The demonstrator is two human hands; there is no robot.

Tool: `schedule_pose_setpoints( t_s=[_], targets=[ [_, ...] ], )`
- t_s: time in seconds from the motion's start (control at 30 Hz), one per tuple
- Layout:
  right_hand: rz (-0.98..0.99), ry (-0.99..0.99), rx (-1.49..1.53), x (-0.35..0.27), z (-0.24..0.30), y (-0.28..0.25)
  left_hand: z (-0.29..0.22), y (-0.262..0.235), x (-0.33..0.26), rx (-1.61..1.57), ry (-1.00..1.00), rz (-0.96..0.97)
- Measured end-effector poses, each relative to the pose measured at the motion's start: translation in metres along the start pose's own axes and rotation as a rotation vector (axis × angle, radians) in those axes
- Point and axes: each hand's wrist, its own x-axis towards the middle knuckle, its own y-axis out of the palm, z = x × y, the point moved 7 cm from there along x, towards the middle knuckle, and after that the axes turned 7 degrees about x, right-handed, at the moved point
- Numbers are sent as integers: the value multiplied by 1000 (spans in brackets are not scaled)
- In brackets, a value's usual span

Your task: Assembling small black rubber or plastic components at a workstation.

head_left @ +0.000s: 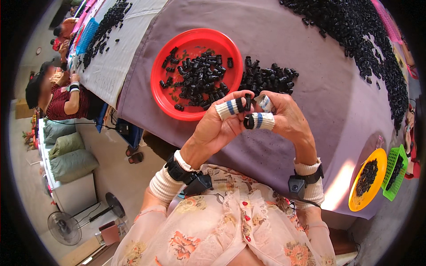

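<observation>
In front of my chest my left hand pinches a small black plastic cylinder upright between thumb and fingers. Close against it, my right hand has its fingers curled inward; a thin greyish edge shows by its fingertips, too small to name. Knitted finger sleeves with blue stripes cover fingers on both hands, and whitish tape wraps one right finger. Just beyond the hands stands a red round tray with many black cylinders in it. A loose pile of black cylinders lies to its right.
A large heap of black parts covers the far right of the cloth-covered table. At the right edge are a yellow tray and a green basket. Other people, including a person in a striped shirt, sit at left.
</observation>
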Motion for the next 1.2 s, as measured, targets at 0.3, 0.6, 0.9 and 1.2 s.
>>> schedule_pose_setpoints(
  t_s=[0.3, 0.6, 0.9, 1.2],
  targets=[
    [-3, -5, -2, 1, -1, 4, 2, -2, 0, -65, 34, -18],
    [21, 54, -11, 2, 2, 6, 2, -1, -1, -128, 32, 1],
    [46, 10, 30, 3, -2, 8, 2, -4, -1, -73, 27, -31],
    [64, -19, 4, 1, -1, 9, 3, -4, 0, 2, 71, -77]
  ],
)
